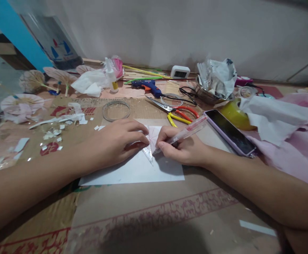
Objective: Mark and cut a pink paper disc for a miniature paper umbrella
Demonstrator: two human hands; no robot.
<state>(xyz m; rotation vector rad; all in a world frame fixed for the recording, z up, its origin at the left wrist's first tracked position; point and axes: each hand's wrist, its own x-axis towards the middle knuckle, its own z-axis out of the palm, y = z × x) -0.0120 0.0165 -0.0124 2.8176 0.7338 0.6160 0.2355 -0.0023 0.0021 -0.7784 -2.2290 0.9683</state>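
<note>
A sheet of white paper (pixel 132 174) lies on the cardboard in front of me. My left hand (pixel 120 141) rests on it with curved fingers, pressing down a clear triangular ruler (pixel 149 156). Only the ruler's right edge and lower tip show; the hand covers the rest. My right hand (pixel 187 150) is closed around a clear pen (pixel 191 128) with red print. The pen's tip touches or nearly touches the paper beside the ruler's edge. Several thin reddish lines meet at a point on the paper, between the two hands.
Beyond the paper lie scissors (pixel 164 106), yellow-handled pliers (pixel 179 119), a tape ring (pixel 116 110) and a blue glue gun (pixel 148 86). A phone (pixel 229 132), yellow tape roll (pixel 235 113) and pink cloth (pixel 288 141) are at right. Paper scraps (pixel 52 134) and fan-shaped pieces (pixel 32 81) are left.
</note>
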